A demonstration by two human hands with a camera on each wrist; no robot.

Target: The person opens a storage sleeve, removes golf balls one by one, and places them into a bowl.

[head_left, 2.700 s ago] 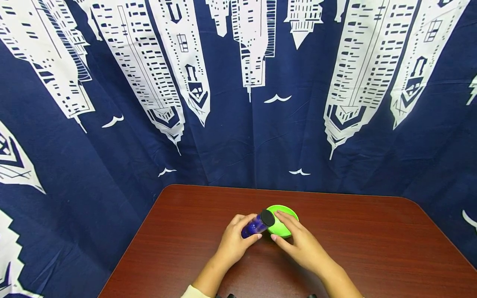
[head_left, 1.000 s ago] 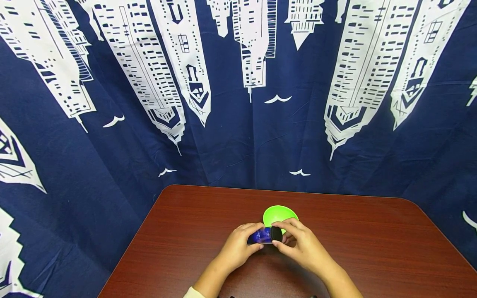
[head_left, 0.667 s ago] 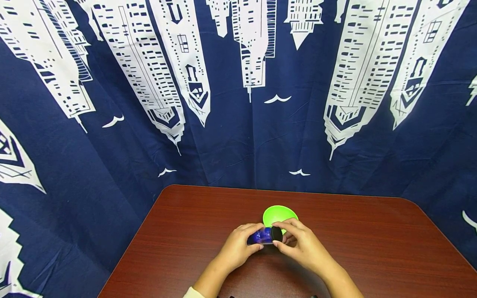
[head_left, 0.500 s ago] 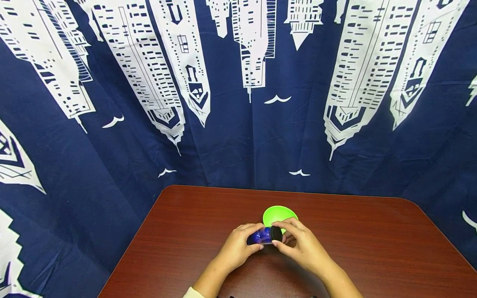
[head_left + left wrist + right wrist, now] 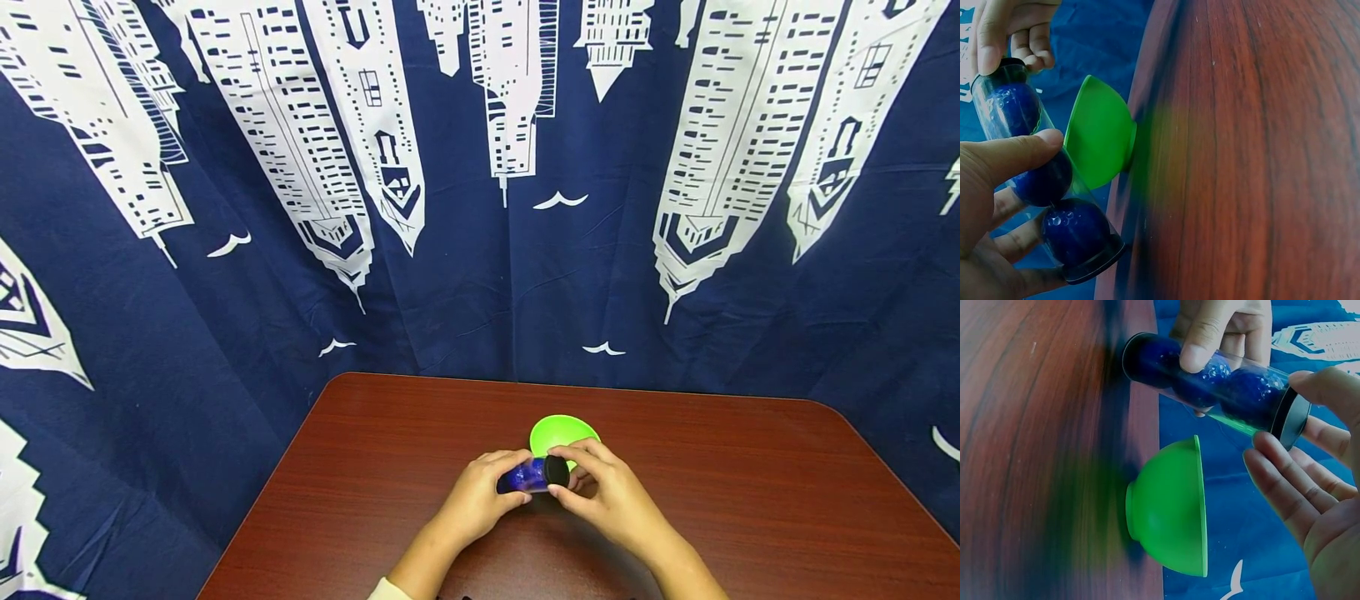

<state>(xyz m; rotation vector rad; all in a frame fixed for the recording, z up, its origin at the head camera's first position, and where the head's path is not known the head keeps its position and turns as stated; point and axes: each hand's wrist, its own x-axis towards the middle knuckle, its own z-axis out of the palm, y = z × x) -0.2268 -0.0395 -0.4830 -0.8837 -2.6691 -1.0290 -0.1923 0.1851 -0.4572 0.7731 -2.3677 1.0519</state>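
My left hand [image 5: 478, 497] grips a clear plastic tube [image 5: 531, 475] around its body, thumb on the near side. Inside the tube sit three dark blue dimpled balls [image 5: 1077, 231] in a row, plain in both wrist views. Thumb and fingers of my right hand [image 5: 615, 496] pinch the black cap [image 5: 557, 471] on the tube's right end. A second black cap [image 5: 1094, 265] closes the opposite end. In the head view the tube lies roughly level, left to right, and overlaps the near rim of a bright green bowl [image 5: 558, 431]. The left fingers partly cover the tube.
The green bowl stands upright on the reddish-brown wooden table [image 5: 750, 475], just beyond the tube. Behind the table hangs a navy curtain [image 5: 465, 317] printed with white buildings and birds, reaching around the left side too.
Since the oldest frame, the tube has come down toward me and turned from slanted to nearly level. My right fingers, then apart from the cap, now pinch it. The last second shows no visible movement.
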